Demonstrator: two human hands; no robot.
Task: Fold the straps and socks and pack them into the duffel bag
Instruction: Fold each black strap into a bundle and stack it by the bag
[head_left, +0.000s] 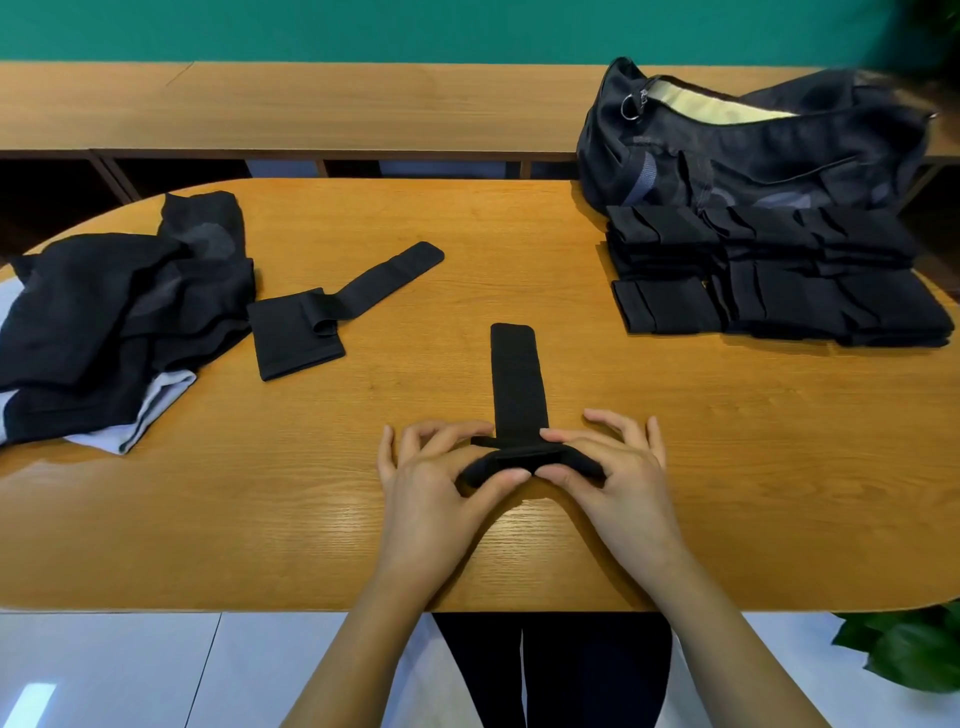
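Note:
A black strap (518, 379) lies on the wooden table (467, 249), its long tail pointing away from me. My left hand (441, 483) and my right hand (613, 467) pinch its folded near end between thumbs and fingers. A second black strap (332, 312) lies unfolded to the left. Dark socks (114, 322) sit in a loose heap at the far left. Several folded black pieces (769, 280) are stacked at the right, in front of the dark duffel bag (753, 150), whose zip stands open.
A long wooden bench or shelf (311, 109) runs behind the table against a green wall. A leafy plant (904, 649) stands by the table's near right edge. Bare tabletop lies between the strap and the folded stack.

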